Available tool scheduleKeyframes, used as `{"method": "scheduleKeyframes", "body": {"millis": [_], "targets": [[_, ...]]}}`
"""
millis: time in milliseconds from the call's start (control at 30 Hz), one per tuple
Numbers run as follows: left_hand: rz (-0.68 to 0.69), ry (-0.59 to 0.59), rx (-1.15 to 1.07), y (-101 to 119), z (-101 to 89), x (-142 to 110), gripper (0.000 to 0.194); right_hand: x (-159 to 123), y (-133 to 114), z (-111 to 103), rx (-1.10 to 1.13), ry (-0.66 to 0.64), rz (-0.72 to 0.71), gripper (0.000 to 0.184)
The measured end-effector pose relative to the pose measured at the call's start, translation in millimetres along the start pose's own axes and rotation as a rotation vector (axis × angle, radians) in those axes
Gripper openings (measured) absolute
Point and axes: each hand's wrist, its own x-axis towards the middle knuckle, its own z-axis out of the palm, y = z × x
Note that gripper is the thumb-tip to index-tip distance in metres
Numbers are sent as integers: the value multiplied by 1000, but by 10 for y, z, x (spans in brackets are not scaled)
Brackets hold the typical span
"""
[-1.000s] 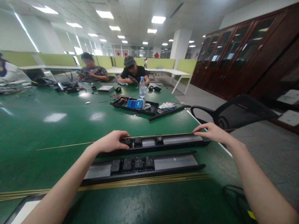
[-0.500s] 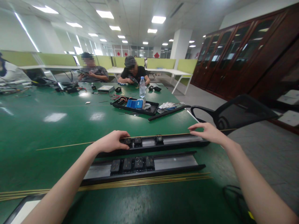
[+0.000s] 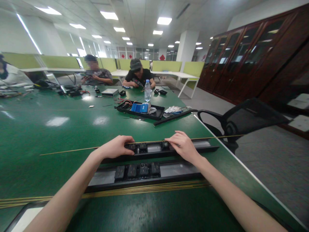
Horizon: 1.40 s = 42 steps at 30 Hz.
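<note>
A long black-edged channel (image 3: pixel 154 148) with a silvery inside lies across the table, black square socket blocks (image 3: pixel 143 147) sitting in it. Along its far edge runs a thin brass-coloured rod (image 3: pixel 72 151), sticking out past both ends. My left hand (image 3: pixel 117 146) is closed around the leftmost block, with thumb on the near side and fingers over the far side by the rod. My right hand (image 3: pixel 182 145) has its fingers stretched to the rod at the rightmost block (image 3: pixel 165 145). Nearer me is a second channel (image 3: pixel 173 169) with several similar blocks grouped together.
Several brass rods (image 3: pixel 145 190) lie along the near side. Farther back are a black tray (image 3: pixel 158 112) with blue parts, a water bottle (image 3: pixel 147 90), cloth gloves (image 3: pixel 172 111) and a black strip (image 3: pixel 175 117). A chair (image 3: pixel 251 116) stands right; people sit across the table.
My right hand has moved left along the rod, from the channel's right end to the rightmost block. My left hand has stayed in place.
</note>
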Motion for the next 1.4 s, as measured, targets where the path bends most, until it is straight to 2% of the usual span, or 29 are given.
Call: {"method": "scheduleKeyframes", "body": {"millis": [100,600,1000,1233,1400], "targets": [[-2,0,-4,-10,2,4,36,-11,-6,3,6,38,-26,28],[-2,20,24,-23,25,24,34,-6,-3,2,18,10,-68,33],[-4,28,27,-27,26,29,35,-10,-24,-4,-22,-4,-44,31],[0,26,65,-8,22,19,34,2,10,14,77,-5,-38,31],[3,36,75,-26,22,16,34,12,-24,-5,116,46,1,23]]}}
